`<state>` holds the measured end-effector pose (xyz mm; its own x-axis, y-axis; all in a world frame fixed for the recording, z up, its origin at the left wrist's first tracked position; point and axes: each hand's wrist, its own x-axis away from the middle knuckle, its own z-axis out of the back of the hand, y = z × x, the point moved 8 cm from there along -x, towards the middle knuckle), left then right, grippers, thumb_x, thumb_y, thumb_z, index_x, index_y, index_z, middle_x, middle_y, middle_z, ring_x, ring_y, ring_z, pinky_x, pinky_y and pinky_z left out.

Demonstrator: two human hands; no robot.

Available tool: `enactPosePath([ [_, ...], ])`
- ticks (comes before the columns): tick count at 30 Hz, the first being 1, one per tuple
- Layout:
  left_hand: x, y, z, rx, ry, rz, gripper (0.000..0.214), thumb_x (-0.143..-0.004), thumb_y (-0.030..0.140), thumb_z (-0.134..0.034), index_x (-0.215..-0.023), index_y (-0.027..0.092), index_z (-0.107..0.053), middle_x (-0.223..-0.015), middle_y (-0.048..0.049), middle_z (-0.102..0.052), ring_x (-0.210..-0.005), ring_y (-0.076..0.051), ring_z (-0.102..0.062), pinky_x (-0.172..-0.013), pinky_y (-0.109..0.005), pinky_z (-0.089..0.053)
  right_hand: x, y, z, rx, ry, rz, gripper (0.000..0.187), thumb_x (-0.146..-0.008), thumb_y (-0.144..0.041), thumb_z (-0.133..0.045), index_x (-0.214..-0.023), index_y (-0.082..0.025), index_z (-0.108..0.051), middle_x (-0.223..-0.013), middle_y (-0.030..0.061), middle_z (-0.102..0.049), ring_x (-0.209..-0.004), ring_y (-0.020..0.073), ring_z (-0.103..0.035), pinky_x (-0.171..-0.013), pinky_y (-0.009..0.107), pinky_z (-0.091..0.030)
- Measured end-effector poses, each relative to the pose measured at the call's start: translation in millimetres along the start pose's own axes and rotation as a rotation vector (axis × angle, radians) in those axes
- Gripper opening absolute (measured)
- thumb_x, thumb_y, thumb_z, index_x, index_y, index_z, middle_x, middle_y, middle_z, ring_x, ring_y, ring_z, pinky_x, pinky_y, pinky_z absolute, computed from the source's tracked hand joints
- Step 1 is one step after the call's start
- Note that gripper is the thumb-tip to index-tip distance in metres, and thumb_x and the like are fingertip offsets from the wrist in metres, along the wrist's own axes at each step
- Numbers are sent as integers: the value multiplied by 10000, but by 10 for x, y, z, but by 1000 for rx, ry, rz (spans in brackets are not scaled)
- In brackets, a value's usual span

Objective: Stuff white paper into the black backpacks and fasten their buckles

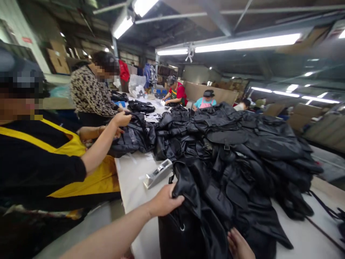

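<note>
My left hand (164,200) grips the top edge of a black bag (194,212) at the near end of the white table (132,187), fingers closed on its flap. At the bottom of the view my right hand (238,245) rests against the same bag's lower part; its fingers are partly out of view and seem pressed to the material. A large heap of black bags (242,144) covers the table beyond.
A grey tape dispenser (157,173) lies on the table left of my bag. A co-worker in a yellow apron (81,169) stands at the left, hands on another black bag (132,136). Several more people work further along the table.
</note>
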<state>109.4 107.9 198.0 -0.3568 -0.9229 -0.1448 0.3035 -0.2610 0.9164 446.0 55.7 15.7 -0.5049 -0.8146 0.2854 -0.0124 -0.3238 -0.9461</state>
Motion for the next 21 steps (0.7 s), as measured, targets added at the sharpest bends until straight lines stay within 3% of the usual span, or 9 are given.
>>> enactPosePath([
  [3,6,-205,47,65,25,58,239,-747,261,-509,-934,120,-559,-803,3,-591,-737,-141,-522,-694,-235,-443,41,-48,-146,-131,2,-80,685,-572,-517,-690,-1101,-115,-523,-815,75,-661,-765,225,-637,-727,328,-513],
  [6,45,-405,50,75,55,119,237,-741,271,-523,-919,119,-560,-795,0,-591,-739,-151,-532,-693,-246,-454,209,-233,-368,-66,-63,-26,704,-590,-544,-657,-1142,-129,-514,-870,64,-671,-856,228,-630,-785,301,-484],
  [9,77,-612,65,105,93,193,227,-740,293,-539,-887,123,-563,-786,-2,-601,-749,-163,-548,-696,-257,-466,355,-245,-499,37,-147,-17,695,-608,-569,-631,-1150,-150,-515,-937,62,-665,-916,230,-614,-846,299,-453],
  [11,109,-712,88,147,98,226,247,-733,311,-558,-895,124,-566,-810,-9,-617,-776,-177,-561,-720,-274,-475,369,-167,-452,125,-125,-11,686,-612,-588,-609,-1140,-157,-529,-982,73,-654,-957,242,-596,-880,310,-433],
  [15,260,-812,150,267,40,283,400,-718,353,-602,-1049,132,-555,-959,-35,-645,-899,-216,-572,-820,-320,-470,282,60,-188,358,39,7,716,-627,-622,-546,-1146,-128,-530,-1102,147,-599,-1042,290,-546,-940,379,-383],
  [19,511,-947,245,324,15,378,505,-699,382,-632,-1130,134,-541,-984,-42,-663,-943,-242,-581,-869,-346,-458,271,311,-148,413,13,-70,876,-613,-668,-538,-1231,-55,-443,-1221,216,-507,-1144,322,-470,-990,393,-336],
  [21,636,-1036,283,331,8,415,500,-691,391,-646,-1112,137,-556,-966,-36,-673,-951,-247,-584,-875,-342,-458,321,376,-203,391,-26,-114,868,-617,-684,-534,-1214,-57,-467,-1247,205,-490,-1194,325,-417,-1014,383,-310],
])
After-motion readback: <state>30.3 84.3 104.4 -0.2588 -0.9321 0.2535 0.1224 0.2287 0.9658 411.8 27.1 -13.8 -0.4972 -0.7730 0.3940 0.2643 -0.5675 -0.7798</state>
